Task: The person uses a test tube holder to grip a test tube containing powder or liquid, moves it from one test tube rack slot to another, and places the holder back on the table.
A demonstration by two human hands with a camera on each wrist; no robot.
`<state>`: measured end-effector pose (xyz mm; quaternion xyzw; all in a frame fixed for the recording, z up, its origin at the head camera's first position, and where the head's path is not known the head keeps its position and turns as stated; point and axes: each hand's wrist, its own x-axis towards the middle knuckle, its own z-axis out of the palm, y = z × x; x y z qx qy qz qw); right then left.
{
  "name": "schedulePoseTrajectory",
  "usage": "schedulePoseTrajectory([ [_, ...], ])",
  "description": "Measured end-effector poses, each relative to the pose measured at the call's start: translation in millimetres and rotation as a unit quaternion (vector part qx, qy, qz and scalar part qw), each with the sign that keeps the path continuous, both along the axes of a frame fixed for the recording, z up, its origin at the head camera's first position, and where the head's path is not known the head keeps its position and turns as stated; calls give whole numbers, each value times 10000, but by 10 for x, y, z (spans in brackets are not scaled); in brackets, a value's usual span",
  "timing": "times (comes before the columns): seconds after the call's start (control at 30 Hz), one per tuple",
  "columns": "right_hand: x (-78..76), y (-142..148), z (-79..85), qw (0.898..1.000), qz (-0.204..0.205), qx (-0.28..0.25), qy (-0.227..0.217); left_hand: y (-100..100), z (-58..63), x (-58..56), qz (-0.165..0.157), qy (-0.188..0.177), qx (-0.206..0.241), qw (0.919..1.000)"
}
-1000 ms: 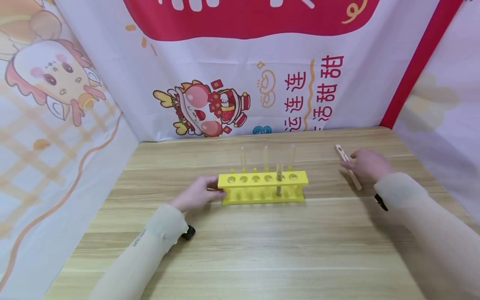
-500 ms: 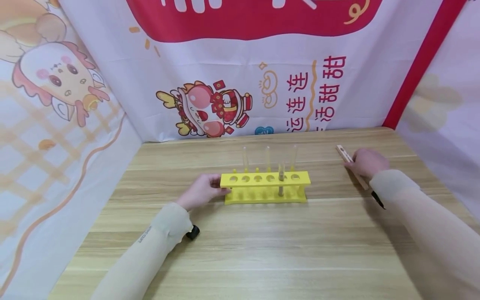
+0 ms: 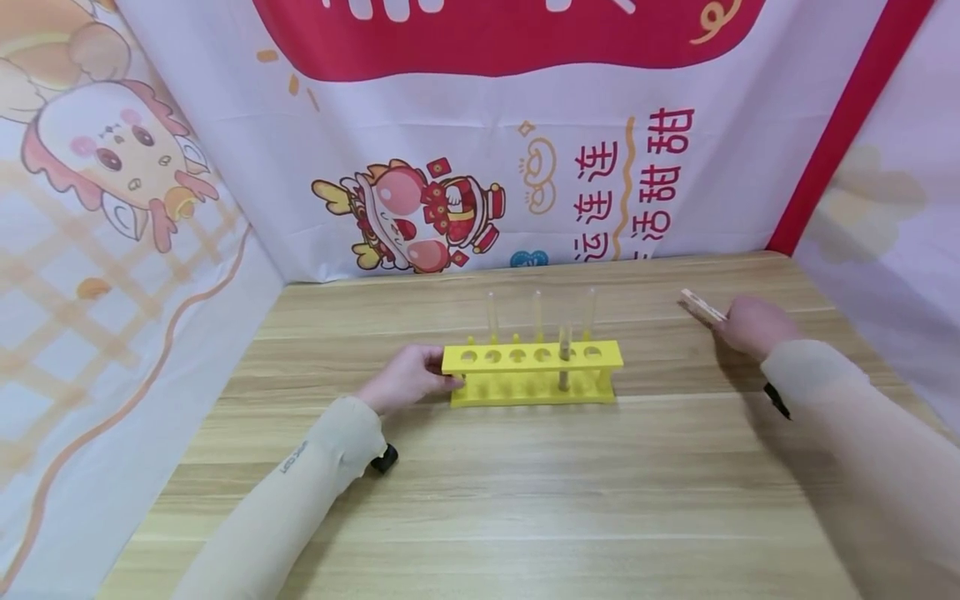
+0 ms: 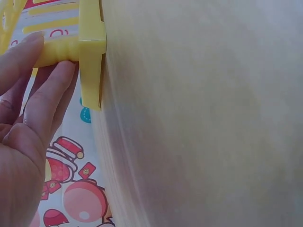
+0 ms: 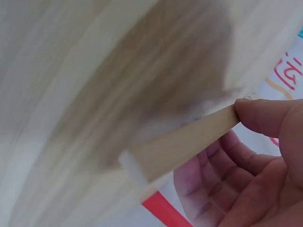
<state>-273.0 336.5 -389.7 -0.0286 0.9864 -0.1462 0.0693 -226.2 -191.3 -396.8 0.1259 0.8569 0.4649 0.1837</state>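
Observation:
A yellow test tube rack [image 3: 532, 367] stands on the wooden table. My left hand [image 3: 405, 381] grips its left end post; in the left wrist view thumb and fingers [image 4: 49, 97] lie around the yellow post [image 4: 59, 50]. One test tube [image 3: 565, 354] with greyish contents stands in a hole towards the rack's right. Behind the holes, three clear tubes [image 3: 537, 315] rise over pegs. At the right, my right hand [image 3: 761, 325] pinches a wooden test tube holder [image 3: 702, 307]. The right wrist view shows this holder [image 5: 182, 146] over the table, thumb on its edge; part is hidden by the hand.
The light wood table [image 3: 525, 483] meets a printed white and red cloth [image 3: 420, 108] along its back edge. More cloth hangs at the left [image 3: 187, 275] and right. Two bare yellow pegs [image 3: 516, 339] show among the tubes at the rack's back.
My right hand has taken hold of the wooden holder, which has turned and risen off the table. The left hand stays on the rack; the view has shifted slightly.

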Motion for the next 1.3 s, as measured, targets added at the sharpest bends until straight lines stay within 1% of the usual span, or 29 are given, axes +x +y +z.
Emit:
schedulePoseTrajectory([
  [0.13,75,120,153,9995,273,-155,35,11,6,-15,-126,-31,20,9999],
  [0.23,146,158,302,9980,554,-190,231,11,19,-26,-220,-54,-29,9997],
  [0.4,312,70,556,9956,662,-384,539,11,43,-42,-335,-93,-100,9993],
  [0.53,453,-51,724,9920,711,-406,957,13,44,-60,-441,-71,-126,9989],
  [0.7,603,-247,883,9831,862,-217,1601,20,49,-70,-505,-80,-178,9985],
  [0.77,662,-342,937,9791,897,-183,1818,24,58,-71,-532,-91,-199,9983],
  [0.83,726,-439,984,9763,938,-201,1942,24,60,-76,-561,-83,-210,9982],
  [0.97,851,-635,1043,9734,1025,-258,2033,19,50,-86,-625,-20,-248,9977],
  [1.1,958,-822,1087,9683,1246,-259,2150,19,39,-96,-642,21,-299,9975],
  [1.17,996,-901,1108,9628,1430,-276,2277,23,35,-97,-629,9,-279,9976],
  [1.3,1043,-1031,1131,9466,1738,-211,2708,31,18,-95,-643,41,-227,9977],
])
